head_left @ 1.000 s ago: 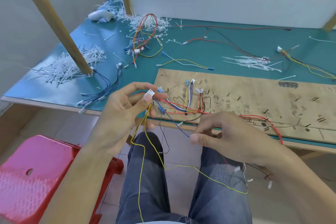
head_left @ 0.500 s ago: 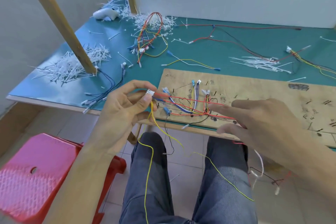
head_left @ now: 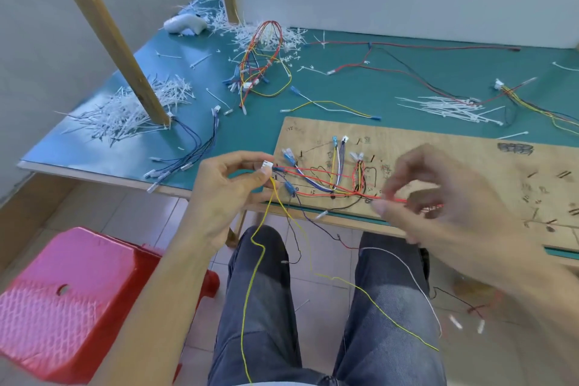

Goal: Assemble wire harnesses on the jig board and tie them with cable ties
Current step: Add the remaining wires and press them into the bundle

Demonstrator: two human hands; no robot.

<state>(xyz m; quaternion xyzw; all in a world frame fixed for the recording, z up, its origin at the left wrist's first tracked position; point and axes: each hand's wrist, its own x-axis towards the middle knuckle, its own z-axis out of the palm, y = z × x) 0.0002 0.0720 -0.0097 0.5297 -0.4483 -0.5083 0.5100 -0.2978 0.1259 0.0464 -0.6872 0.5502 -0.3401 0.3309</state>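
The fingers of your left hand (head_left: 232, 188) pinched the white connector (head_left: 267, 165) just off the near-left corner of the jig board (head_left: 454, 160). Your right hand (head_left: 445, 207), though blurred, seemed to grip the red wire (head_left: 395, 199), which ran taut across the board. A harder pull could have drawn that wire out of the connector or dragged the routed wires (head_left: 341, 166) off their pegs (head_left: 301, 153). The yellow wires (head_left: 247, 301) dangled over your lap, where a knee might have snagged them. The cable ties (head_left: 445, 106) lay on the counter (head_left: 360, 94).
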